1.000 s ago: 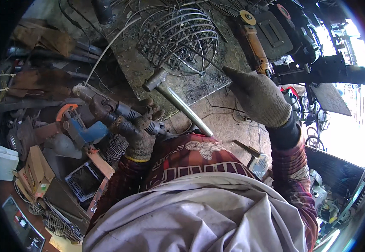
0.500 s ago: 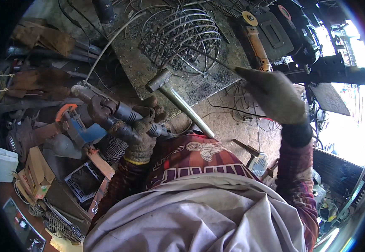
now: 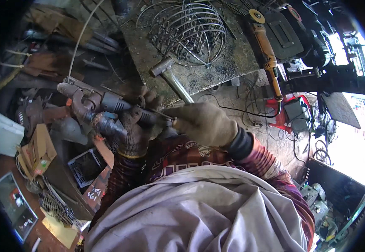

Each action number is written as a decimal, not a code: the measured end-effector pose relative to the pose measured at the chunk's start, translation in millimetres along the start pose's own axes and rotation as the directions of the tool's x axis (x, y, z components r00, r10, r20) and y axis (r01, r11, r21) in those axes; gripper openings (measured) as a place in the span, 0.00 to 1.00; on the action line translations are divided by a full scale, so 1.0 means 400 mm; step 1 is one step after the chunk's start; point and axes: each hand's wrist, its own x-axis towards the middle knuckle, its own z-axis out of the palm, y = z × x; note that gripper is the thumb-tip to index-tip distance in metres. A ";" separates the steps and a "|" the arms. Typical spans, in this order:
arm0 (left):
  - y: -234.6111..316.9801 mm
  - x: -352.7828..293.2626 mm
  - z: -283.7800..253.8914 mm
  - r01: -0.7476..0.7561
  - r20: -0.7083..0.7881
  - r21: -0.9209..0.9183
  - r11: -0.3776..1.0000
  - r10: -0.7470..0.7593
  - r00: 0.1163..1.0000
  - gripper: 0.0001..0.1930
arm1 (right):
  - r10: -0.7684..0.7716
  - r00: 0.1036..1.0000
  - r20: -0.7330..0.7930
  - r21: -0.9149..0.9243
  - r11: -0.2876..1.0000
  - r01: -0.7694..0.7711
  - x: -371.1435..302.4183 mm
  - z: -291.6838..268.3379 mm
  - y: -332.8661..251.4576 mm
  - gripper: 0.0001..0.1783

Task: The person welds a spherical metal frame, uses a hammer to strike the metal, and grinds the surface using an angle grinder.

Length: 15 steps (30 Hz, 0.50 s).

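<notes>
My left hand (image 3: 133,136), in a dirty work glove, is wrapped round a dark grey ribbed cylinder (image 3: 114,103), part of a metal assembly with a rusty bent pipe (image 3: 78,100). Its far fingers are blurred by motion. My gloved right hand (image 3: 207,124) is closed on a thin metal rod (image 3: 159,113), whose visible end points left toward my left hand. Beyond the right hand lies a hammer (image 3: 176,86), its head on the metal tabletop (image 3: 237,63) and its lower handle hidden by the glove. A round cage of bent rods (image 3: 207,38) sits farther back on the table.
An angle grinder (image 3: 268,54) with a long body lies at the table's right, its cord trailing down. A red stand (image 3: 281,119) is on the floor at right. A plastic crate (image 3: 82,170) and an open cardboard box (image 3: 37,151) stand at left.
My right hand has swung from the table's right side down and left, bringing the rod near my left hand. The view has shifted slightly; the left hand keeps its hold.
</notes>
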 end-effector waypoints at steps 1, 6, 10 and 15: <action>0.008 -0.007 -0.010 -0.020 0.005 0.018 1.000 0.020 1.000 0.27 | 0.018 0.998 -0.060 0.044 0.999 -0.016 0.014 -0.006 0.032 0.24; 0.087 0.016 -0.121 -0.242 0.141 0.050 0.969 0.233 0.962 0.25 | 0.283 0.942 -0.181 -0.332 0.884 -0.329 0.077 0.046 0.061 0.30; 0.137 0.074 -0.112 -0.136 0.146 0.130 0.982 0.117 0.982 0.23 | 0.408 0.890 -0.202 -0.327 0.829 -0.454 0.109 0.091 0.095 0.22; 0.160 0.179 -0.176 -0.035 0.137 0.211 0.977 0.006 0.991 0.21 | 0.442 0.870 -0.219 -0.321 0.810 -0.492 0.049 0.060 0.039 0.19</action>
